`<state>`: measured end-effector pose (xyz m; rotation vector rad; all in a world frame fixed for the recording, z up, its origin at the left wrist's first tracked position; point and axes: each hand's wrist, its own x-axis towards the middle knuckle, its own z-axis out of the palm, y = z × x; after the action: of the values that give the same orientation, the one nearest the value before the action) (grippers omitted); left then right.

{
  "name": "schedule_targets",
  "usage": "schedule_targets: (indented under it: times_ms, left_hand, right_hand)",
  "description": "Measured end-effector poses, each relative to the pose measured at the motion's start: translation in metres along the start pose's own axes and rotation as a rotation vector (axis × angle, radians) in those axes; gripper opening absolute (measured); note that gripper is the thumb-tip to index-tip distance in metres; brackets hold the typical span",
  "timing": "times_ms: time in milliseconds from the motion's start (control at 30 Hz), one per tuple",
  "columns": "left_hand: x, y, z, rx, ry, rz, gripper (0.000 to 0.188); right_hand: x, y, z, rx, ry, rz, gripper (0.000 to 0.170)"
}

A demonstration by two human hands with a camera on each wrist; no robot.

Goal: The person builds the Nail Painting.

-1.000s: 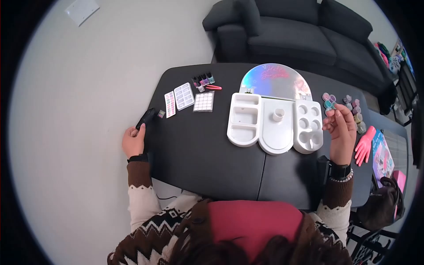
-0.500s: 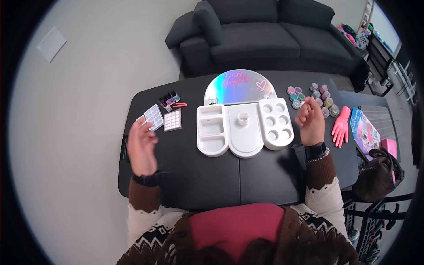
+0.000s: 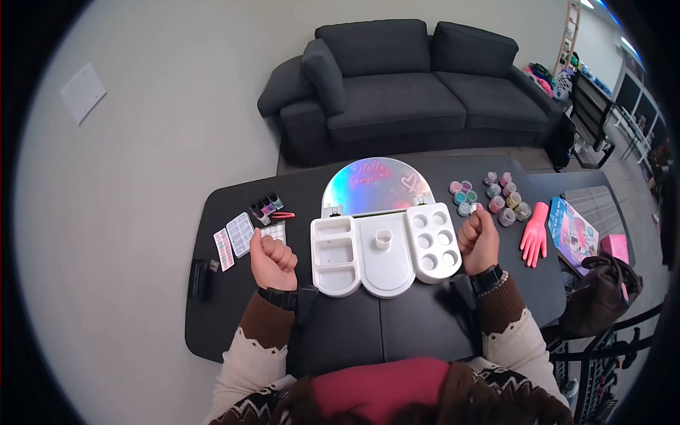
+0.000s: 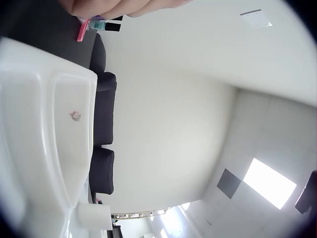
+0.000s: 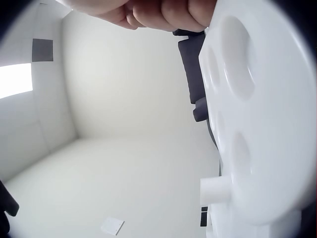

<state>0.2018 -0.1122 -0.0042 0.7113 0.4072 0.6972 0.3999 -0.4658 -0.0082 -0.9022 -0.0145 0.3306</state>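
My left hand [image 3: 275,265] is curled into a fist left of a white plastic vanity tray [image 3: 386,273], partly covering a white grid of small squares [image 3: 276,230]. On the tray's other side my right hand [image 3: 479,242], also a fist, is close to the section with round wells [image 3: 433,241]. Curled fingers [image 5: 173,12] show at the top of the right wrist view, with nothing seen in them. A short white cup [image 3: 383,239] stands on the tray's middle section. Behind it rises a shiny rounded panel [image 3: 375,185] with pink lettering. A tiny pinkish piece [image 4: 75,116] lies in a left compartment.
Nail polish bottles [image 3: 266,205], pink tweezers [image 3: 283,215], a sticker sheet [image 3: 224,249] and a black object [image 3: 198,278] lie on the left. Rightward are small glitter pots [image 3: 464,197], a pink model hand [image 3: 535,237], a colourful box [image 3: 575,234] and a dark bag [image 3: 595,290].
My left hand has left the black object at the table's left edge, moved right and curled into a fist. The right hand's fingers have curled in too. The head view has tilted up.
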Motion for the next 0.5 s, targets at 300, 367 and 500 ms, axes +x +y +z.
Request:
schedule_targets:
  times_ms: [300, 367, 500]
  left_hand:
    - [-0.01, -0.017, 0.004, 0.07, 0.022, -0.084, 0.058]
    - [-0.013, -0.017, 0.006, 0.098, 0.032, -0.128, 0.057]
    - [-0.014, -0.019, 0.006, 0.11, 0.025, -0.131, 0.055]
  right_hand:
    - [-0.002, -0.003, -0.005, -0.081, 0.029, 0.0, 0.049]
    - [-0.002, -0.001, -0.005, -0.079, 0.043, 0.013, 0.049]
    - [-0.002, -0.002, -0.005, -0.097, 0.044, 0.015, 0.049]
